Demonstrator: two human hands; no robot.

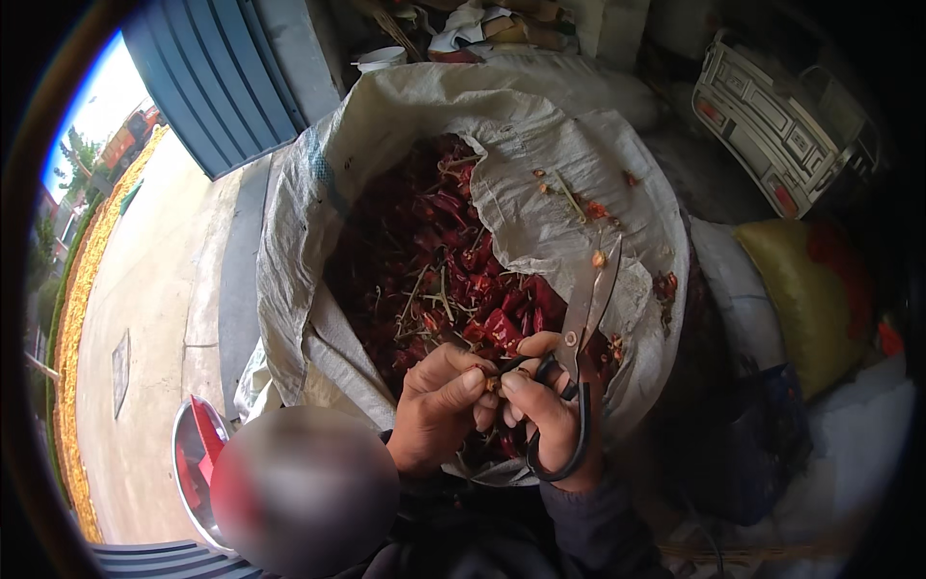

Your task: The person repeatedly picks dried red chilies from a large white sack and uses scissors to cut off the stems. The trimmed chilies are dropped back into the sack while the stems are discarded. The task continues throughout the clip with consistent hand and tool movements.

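A large white woven sack (386, 106) stands in front of me with its mouth rolled back, full of dried red chilies (424, 246) mixed with thin stems. Over its near edge, my left hand (436, 410) pinches a small brownish piece of dried chili (493, 384); its exact shape is mostly hidden by the fingers. My right hand (552, 410) is closed round the black handles of a pair of scissors (585, 314). The blades point away from me and stand slightly apart. Fingertips of both hands meet around the small piece.
Chili scraps and a stem (571, 198) lie on the sack's folded flap. At lower left is a metal basin (183, 454) with red things inside. A yellow-green sack (786, 289) lies at right, below a vehicle's tailgate (772, 125). A blue corrugated door (212, 77) stands at upper left.
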